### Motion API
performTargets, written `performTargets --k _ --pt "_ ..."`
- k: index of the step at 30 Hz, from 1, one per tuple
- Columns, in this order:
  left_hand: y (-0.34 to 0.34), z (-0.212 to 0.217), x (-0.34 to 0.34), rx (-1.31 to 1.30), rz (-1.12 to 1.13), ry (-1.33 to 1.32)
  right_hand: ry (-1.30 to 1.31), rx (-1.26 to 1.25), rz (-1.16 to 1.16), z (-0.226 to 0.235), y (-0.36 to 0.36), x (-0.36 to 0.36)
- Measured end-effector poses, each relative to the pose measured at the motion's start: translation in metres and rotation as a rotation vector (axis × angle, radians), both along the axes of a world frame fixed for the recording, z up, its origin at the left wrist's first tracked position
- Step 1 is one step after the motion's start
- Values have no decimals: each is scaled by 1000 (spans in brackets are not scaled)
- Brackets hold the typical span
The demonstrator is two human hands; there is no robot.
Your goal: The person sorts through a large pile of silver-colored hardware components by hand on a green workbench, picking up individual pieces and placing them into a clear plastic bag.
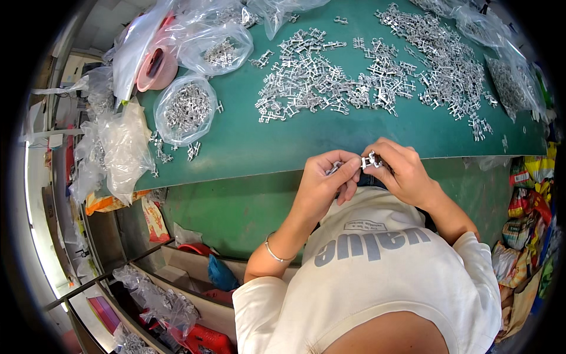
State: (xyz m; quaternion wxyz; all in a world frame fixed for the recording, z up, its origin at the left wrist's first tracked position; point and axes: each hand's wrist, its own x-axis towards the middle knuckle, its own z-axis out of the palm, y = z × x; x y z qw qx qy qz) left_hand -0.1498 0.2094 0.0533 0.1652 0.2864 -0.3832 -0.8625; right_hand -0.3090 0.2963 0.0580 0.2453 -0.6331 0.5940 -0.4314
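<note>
White shirt [377, 283] lies nearest. Beyond it, near the worktop [236, 133] edge, the right hand [407, 171] pinches a clip [370, 160], long axis roughly crosswise, toward the left hand [330, 183], which holds other metal parts [334, 167].

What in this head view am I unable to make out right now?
All in the head view:
Bright metal part: partly covered by the right hand.
Metal pieces in the left hand: their number is hidden by its fingers.
Central pile: lower parts hidden under upper ones.
Blue bag: contents hidden by its plastic.
Clear plastic: cut off by the top edge.
</note>
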Motion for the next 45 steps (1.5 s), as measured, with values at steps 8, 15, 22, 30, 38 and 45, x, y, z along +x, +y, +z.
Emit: performTargets --k 8,15,22,30,38,45 --pt "17 -4 -5 -997 156 -257 -361 279 -60 -4 5 6" --pt "11 4 -3 -1737 -18 -326 -337 130 -126 -10 3 11" --pt "-1 -3 -7 -1706 -54 -166 -537 250 -174 -16 3 12" --pt "-1 -16 -11 -1698 -18 -153 -506 264 -207 -16 -3 9" --pt "3 -12 -19 -1456 -84 -165 -231 144 -223 -12 -8 2" --pt "4 -14 -19 -1453 -16 -141 -464 178 -264 -13 -9 9"
